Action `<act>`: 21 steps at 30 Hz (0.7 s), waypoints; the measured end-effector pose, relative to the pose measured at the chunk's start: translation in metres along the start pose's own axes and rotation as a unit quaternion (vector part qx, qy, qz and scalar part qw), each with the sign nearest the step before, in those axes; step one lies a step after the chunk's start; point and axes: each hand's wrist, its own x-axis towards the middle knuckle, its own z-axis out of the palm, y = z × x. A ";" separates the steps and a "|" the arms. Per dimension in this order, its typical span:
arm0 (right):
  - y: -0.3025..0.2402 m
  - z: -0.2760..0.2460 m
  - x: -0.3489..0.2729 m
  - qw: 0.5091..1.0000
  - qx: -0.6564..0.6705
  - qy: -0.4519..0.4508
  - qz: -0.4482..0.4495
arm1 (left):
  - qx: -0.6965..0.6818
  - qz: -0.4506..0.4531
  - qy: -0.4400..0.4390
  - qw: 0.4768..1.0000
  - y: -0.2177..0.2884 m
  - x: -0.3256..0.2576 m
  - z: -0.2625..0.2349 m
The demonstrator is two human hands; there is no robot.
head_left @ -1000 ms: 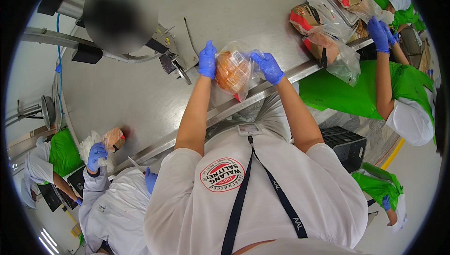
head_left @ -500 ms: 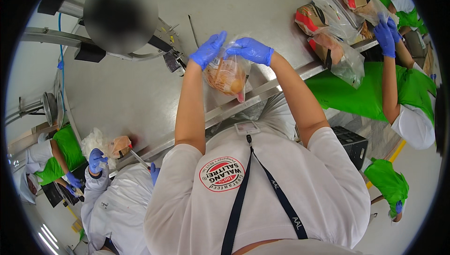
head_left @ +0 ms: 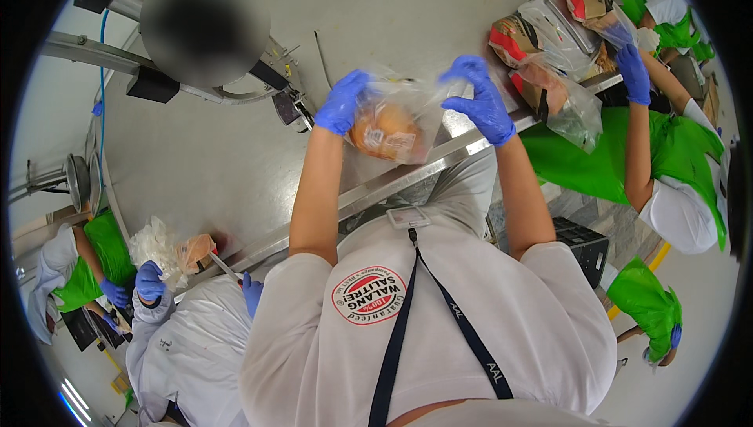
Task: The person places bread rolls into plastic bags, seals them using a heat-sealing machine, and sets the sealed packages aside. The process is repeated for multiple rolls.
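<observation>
A clear plastic bag [head_left: 390,130] with a rounded orange-brown piece of food inside, perhaps ham, is over the steel table near its front edge. My left hand [head_left: 343,104], in a blue glove, grips the bag's left side. Close to the bag's right side is my right hand [head_left: 484,104], also gloved in blue, its thumb and fingers apart and nothing between them. Motion blurs the bag's upper part and my right fingertips. A white label shows through the plastic on the bag's front.
Several packed bags [head_left: 514,40] with red and brown printing lie at the right, beside a co-worker in a green apron [head_left: 584,151]. A round dark machine part [head_left: 205,23] on a metal frame stands at upper left. Another co-worker in white [head_left: 208,348] holds a knife [head_left: 225,266] at lower left.
My right hand has let go of the bag and moved right, its fingers spreading. The bag has turned and tilted, its loose plastic now reaching to the right. My left hand still holds it.
</observation>
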 end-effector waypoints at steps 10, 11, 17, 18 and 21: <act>0.009 0.103 0.016 0.953 0.271 0.020 0.135 | 0.215 0.325 0.044 0.920 0.022 -0.043 0.057; 0.001 0.101 0.022 0.940 0.318 0.016 0.123 | 0.139 0.320 0.073 0.934 0.022 -0.045 0.062; -0.039 0.095 0.030 0.964 0.255 -0.036 -0.061 | 0.390 0.181 0.070 0.900 0.000 -0.043 0.043; -0.043 0.095 0.025 0.977 0.205 0.033 -0.043 | 0.329 0.106 0.072 0.936 -0.001 -0.040 0.041; -0.034 0.100 0.009 0.991 0.045 0.129 0.007 | 0.025 0.115 0.092 0.989 0.011 -0.046 0.055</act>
